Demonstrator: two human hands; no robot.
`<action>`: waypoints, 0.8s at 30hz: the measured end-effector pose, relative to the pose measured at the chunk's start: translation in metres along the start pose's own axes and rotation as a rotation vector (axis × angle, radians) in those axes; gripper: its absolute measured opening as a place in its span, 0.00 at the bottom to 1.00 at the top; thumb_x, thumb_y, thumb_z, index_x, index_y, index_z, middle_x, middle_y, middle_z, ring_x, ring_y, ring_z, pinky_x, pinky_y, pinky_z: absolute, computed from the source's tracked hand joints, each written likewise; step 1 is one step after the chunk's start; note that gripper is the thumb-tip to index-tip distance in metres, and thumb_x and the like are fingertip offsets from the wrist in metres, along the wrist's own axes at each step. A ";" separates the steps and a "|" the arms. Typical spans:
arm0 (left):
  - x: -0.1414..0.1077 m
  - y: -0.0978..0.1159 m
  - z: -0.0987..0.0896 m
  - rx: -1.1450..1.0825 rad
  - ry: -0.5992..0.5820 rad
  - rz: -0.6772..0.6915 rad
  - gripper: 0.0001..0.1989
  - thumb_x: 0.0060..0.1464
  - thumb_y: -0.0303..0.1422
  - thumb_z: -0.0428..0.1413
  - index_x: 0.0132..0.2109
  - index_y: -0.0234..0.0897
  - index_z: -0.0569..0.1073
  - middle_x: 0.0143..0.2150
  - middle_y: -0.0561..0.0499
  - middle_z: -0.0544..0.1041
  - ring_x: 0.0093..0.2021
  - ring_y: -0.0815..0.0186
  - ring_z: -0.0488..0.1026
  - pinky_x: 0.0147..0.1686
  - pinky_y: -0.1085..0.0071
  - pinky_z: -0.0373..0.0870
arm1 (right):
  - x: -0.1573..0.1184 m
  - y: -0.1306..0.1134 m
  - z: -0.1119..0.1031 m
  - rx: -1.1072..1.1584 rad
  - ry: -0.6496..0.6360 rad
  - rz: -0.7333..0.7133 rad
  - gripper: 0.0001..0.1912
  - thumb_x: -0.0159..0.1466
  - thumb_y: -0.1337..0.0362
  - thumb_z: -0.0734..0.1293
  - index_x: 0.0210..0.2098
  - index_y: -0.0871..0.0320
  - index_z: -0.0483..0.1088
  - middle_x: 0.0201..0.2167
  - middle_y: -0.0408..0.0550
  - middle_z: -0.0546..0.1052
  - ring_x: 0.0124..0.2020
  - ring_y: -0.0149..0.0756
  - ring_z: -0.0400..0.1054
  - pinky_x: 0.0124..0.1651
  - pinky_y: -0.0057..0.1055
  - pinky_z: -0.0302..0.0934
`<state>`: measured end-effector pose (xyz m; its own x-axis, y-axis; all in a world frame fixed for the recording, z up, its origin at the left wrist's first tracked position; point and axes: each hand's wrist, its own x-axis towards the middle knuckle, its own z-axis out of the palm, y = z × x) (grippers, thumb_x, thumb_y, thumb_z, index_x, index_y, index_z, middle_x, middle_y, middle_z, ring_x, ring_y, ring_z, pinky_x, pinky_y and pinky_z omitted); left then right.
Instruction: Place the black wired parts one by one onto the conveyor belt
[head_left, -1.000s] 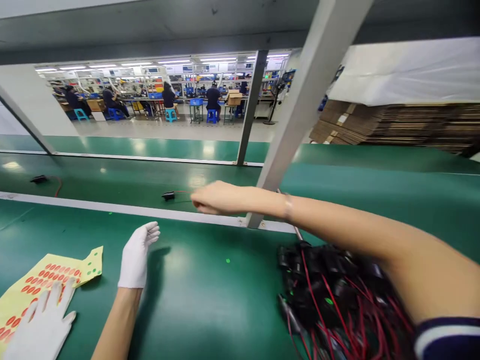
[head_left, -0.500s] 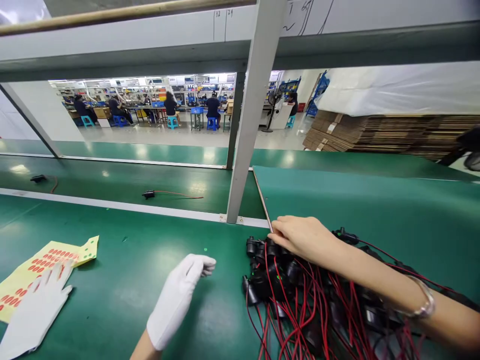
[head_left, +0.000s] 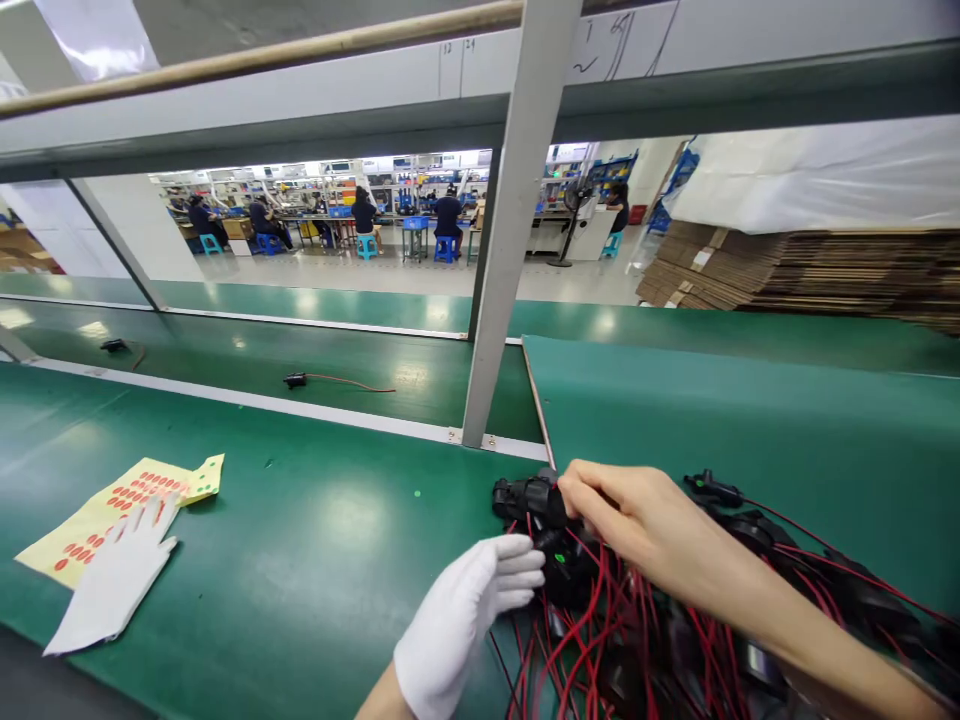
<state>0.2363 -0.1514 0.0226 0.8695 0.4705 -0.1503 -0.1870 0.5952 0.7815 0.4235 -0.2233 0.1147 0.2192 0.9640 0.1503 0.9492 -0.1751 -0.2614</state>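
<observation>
Black motor-like parts (head_left: 566,570) with red wires lie piled on the green bench at the lower right. My bare right hand (head_left: 611,505) has its fingers closed on one black part (head_left: 531,497) at the pile's upper left edge. Just below and left of it, my left hand (head_left: 480,590), in a white glove, has its fingers apart beside the pile. No object shows in it. Some of the pile is hidden under my right forearm.
A spare white glove (head_left: 112,580) lies partly over a yellow sheet of red stickers (head_left: 82,520) at left. Two wired parts rest on the strip (head_left: 225,350) behind. A metal post (head_left: 502,250) stands mid-bench. People sit far back.
My left hand has moved right, up to the pile, and its fingers have spread. My right hand now grips a black part at the pile's edge. The view has shifted slightly.
</observation>
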 end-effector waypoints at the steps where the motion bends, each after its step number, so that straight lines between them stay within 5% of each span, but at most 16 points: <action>1: 0.001 0.000 0.005 -0.090 -0.043 -0.001 0.33 0.57 0.55 0.57 0.58 0.32 0.75 0.56 0.36 0.79 0.57 0.52 0.75 0.62 0.53 0.61 | -0.005 -0.009 0.000 0.147 0.008 -0.001 0.24 0.74 0.56 0.50 0.24 0.54 0.61 0.20 0.42 0.70 0.23 0.34 0.65 0.27 0.27 0.55; 4: -0.004 0.005 0.015 -0.286 -0.117 0.141 0.25 0.61 0.47 0.58 0.57 0.33 0.77 0.57 0.37 0.78 0.58 0.54 0.73 0.62 0.55 0.61 | -0.021 -0.033 0.012 0.666 -0.054 0.081 0.27 0.71 0.44 0.53 0.24 0.54 0.62 0.20 0.42 0.67 0.21 0.33 0.58 0.24 0.28 0.52; 7: -0.016 0.008 0.012 -0.390 -0.037 0.269 0.19 0.58 0.38 0.63 0.55 0.37 0.78 0.52 0.43 0.80 0.48 0.62 0.77 0.53 0.64 0.68 | -0.032 -0.047 0.035 1.024 -0.235 0.237 0.31 0.66 0.34 0.56 0.25 0.54 0.62 0.20 0.40 0.63 0.18 0.28 0.50 0.21 0.26 0.45; 11: -0.035 0.017 -0.006 -0.203 0.069 0.310 0.26 0.51 0.41 0.68 0.56 0.39 0.77 0.44 0.49 0.79 0.41 0.69 0.74 0.48 0.71 0.67 | -0.035 -0.049 0.068 1.192 -0.427 0.205 0.32 0.67 0.33 0.53 0.26 0.54 0.61 0.17 0.36 0.60 0.14 0.25 0.45 0.19 0.25 0.45; 13: -0.044 0.026 -0.012 -0.006 0.145 0.294 0.27 0.45 0.42 0.71 0.50 0.37 0.78 0.42 0.50 0.77 0.42 0.66 0.72 0.47 0.71 0.66 | -0.034 -0.047 0.079 1.124 -0.508 0.111 0.32 0.70 0.38 0.50 0.25 0.55 0.63 0.16 0.38 0.64 0.14 0.27 0.51 0.19 0.26 0.50; 15: -0.050 0.034 -0.014 0.185 0.240 0.239 0.25 0.37 0.37 0.74 0.43 0.36 0.78 0.39 0.52 0.77 0.40 0.65 0.71 0.43 0.71 0.66 | -0.031 -0.042 0.083 0.934 -0.401 -0.035 0.26 0.73 0.47 0.53 0.28 0.56 0.68 0.23 0.44 0.72 0.21 0.32 0.66 0.26 0.28 0.61; 17: -0.054 0.040 -0.014 0.326 0.323 0.178 0.23 0.31 0.28 0.73 0.38 0.37 0.76 0.35 0.55 0.75 0.36 0.66 0.69 0.38 0.71 0.65 | -0.030 -0.036 0.081 0.696 -0.068 -0.230 0.09 0.70 0.57 0.63 0.39 0.54 0.72 0.35 0.49 0.78 0.36 0.39 0.75 0.38 0.32 0.69; 18: -0.055 0.041 -0.013 0.364 0.356 0.157 0.22 0.31 0.26 0.71 0.38 0.37 0.75 0.34 0.57 0.74 0.35 0.67 0.68 0.37 0.71 0.64 | -0.029 -0.034 0.079 0.600 0.118 -0.331 0.09 0.66 0.61 0.68 0.46 0.52 0.70 0.40 0.49 0.78 0.42 0.42 0.75 0.44 0.35 0.71; 20: -0.056 0.040 -0.011 0.398 0.394 0.125 0.21 0.31 0.25 0.69 0.37 0.37 0.73 0.32 0.58 0.73 0.33 0.67 0.66 0.35 0.71 0.62 | -0.029 -0.031 0.073 0.487 0.357 -0.505 0.27 0.58 0.66 0.75 0.55 0.48 0.66 0.45 0.50 0.78 0.46 0.46 0.75 0.48 0.38 0.72; 24: -0.054 0.033 -0.008 0.371 0.363 0.105 0.21 0.29 0.23 0.67 0.34 0.38 0.70 0.31 0.58 0.71 0.33 0.67 0.64 0.34 0.70 0.61 | -0.026 -0.039 0.063 0.428 0.333 -0.688 0.30 0.60 0.70 0.72 0.58 0.45 0.64 0.44 0.49 0.80 0.44 0.46 0.78 0.49 0.40 0.74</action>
<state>0.1798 -0.1519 0.0516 0.6281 0.7497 -0.2087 -0.0331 0.2937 0.9553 0.3665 -0.2292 0.0608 -0.2531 0.7081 0.6592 0.7432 0.5786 -0.3361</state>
